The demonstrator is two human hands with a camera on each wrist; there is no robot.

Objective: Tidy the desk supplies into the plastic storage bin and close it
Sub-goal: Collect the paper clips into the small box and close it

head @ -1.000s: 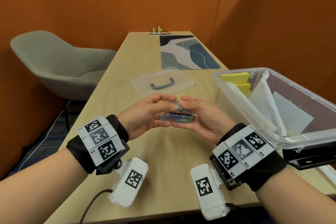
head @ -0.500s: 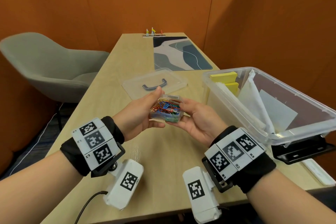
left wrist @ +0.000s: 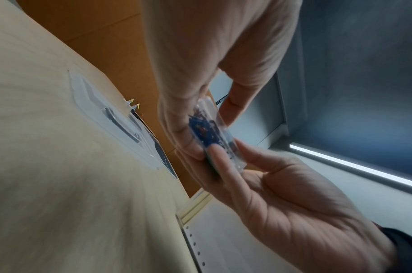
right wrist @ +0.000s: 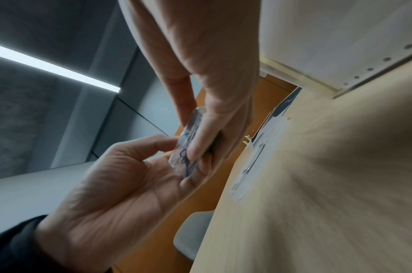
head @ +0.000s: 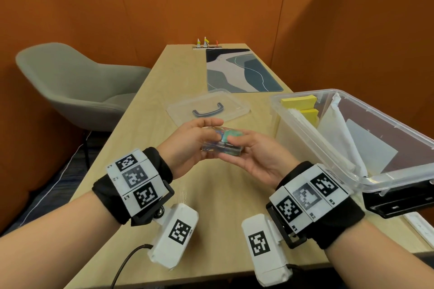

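A small clear box of coloured paper clips (head: 222,144) is held above the desk between both hands. My left hand (head: 195,138) grips its left side, fingers over the top and thumb below. My right hand (head: 249,152) cradles it from underneath, thumb pressed on the lid. Both wrist views show the paper clip box (left wrist: 209,131) (right wrist: 188,140) pinched between the hands. The clear storage bin (head: 293,122) stands open at the right, holding yellow sticky notes (head: 298,102) and white papers (head: 340,129). Its lid (head: 206,109), with a dark handle, lies flat on the desk beyond the hands.
A patterned desk mat (head: 239,70) lies at the far end of the desk, with small pins (head: 206,43) at the edge. A grey chair (head: 70,87) stands to the left. A black object (head: 397,202) sits under the bin's near corner. Orange walls enclose the desk.
The box sat tilted with its clips showing half a second ago; now it lies flatter with the right thumb on its lid. Both hands stay at the same spot above the desk.
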